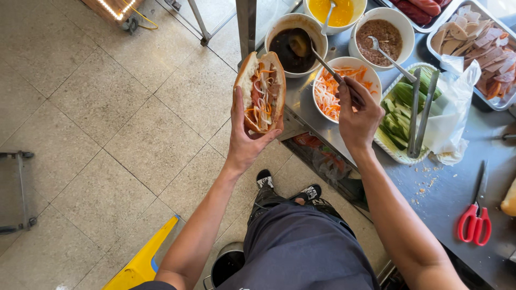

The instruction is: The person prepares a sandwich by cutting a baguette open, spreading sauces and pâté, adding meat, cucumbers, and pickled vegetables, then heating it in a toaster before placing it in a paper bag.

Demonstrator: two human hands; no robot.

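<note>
Both hands were busy above the edge of the grey steel table [457,193]. The left hand [248,140] was cupped under a split, crusty bread roll [262,91] stuffed with meat and shredded carrot and white radish, fingers curled around its lower end, holding it out over the tiled floor [97,107], clear of the table. The right hand [359,115] was closed around the handle of a long metal spoon [317,56], whose bowl rested in a white bowl of dark brown sauce [293,45].

Directly under that hand sat a white bowl of shredded carrot and radish pickle [330,86], partly covered by the knuckles. Just beside it lay a white basket of green cucumber strips [400,115] with metal tongs [419,115] across it and a crumpled clear plastic bag [454,113] against its right side. Behind stood a white bowl of brown minced paste [379,35] with its own spoon, a bowl of yellow sauce [333,11], and a steel tray of sliced pale meats [478,43]. Red-handled scissors [475,215] lay on the table well to the right, amid crumbs. A yellow plastic object [145,260] lay on the floor below the left arm.
</note>
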